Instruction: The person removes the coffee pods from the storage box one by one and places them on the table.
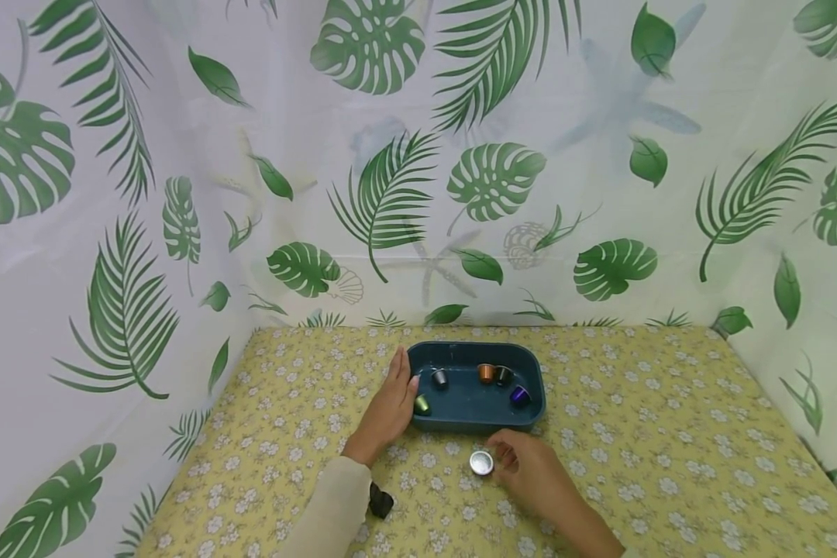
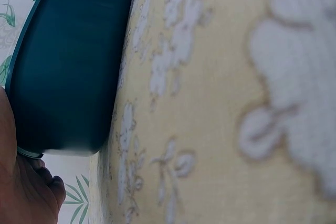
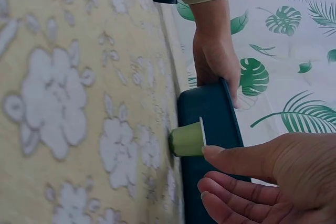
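Note:
A light-green coffee capsule (image 3: 188,140) stands on its narrow end on the cloth, its silver foil lid (image 1: 482,463) facing up. Beside it is my right hand (image 1: 530,469); the thumb tip is at the capsule's rim, and the other fingers are loosely bent and not round it. My left hand (image 1: 388,403) rests against the left end of a dark blue bin (image 1: 474,426), fingers straight along the wall, thumb at the rim. Inside the bin lie a grey capsule (image 1: 439,378), an orange one (image 1: 486,373), a black one (image 1: 504,376), a purple one (image 1: 520,396) and a green one (image 1: 421,404).
A yellow flowered cloth (image 1: 642,434) covers the table. White sheets (image 1: 404,302) with green leaf prints hang behind and at both sides. A black strap piece (image 1: 381,501) shows by the left sleeve (image 1: 335,504).

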`<state>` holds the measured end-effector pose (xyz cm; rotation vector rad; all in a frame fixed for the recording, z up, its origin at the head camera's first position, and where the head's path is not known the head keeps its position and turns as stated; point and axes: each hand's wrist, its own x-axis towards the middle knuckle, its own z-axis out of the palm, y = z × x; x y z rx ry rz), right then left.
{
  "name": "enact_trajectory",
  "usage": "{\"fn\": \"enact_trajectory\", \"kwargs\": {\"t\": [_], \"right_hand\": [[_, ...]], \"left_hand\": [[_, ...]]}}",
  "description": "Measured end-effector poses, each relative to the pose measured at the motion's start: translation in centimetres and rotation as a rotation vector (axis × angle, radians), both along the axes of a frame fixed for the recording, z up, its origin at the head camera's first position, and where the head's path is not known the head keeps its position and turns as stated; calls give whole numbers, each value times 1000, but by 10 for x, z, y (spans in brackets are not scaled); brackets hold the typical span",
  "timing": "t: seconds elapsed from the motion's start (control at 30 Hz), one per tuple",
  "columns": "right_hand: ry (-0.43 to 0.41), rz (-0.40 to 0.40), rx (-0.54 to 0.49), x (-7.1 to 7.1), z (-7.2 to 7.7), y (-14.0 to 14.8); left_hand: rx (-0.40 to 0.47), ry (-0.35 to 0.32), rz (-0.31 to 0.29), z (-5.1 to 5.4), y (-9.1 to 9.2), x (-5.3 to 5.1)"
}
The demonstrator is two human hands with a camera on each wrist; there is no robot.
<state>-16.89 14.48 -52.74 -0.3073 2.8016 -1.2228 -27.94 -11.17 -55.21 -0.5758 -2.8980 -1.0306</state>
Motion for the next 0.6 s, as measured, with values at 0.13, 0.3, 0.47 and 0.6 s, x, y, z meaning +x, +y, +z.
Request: {"fn": "enact_trajectory", "kwargs": {"t": [0.13,0.3,0.47,0.6], "right_hand": [[4,16,-1,1,9,5],[32,12,-4,1,14,8],[55,-18,-26,-1,16,9],[139,-40,-31,-5,22,9]], "left_hand": [[-4,-3,1,0,0,0],[-1,5,-3,-2,0,-1],[-8,-2,-2,-2,0,-1],[-1,-5,0,-2,-1,-1]]}}
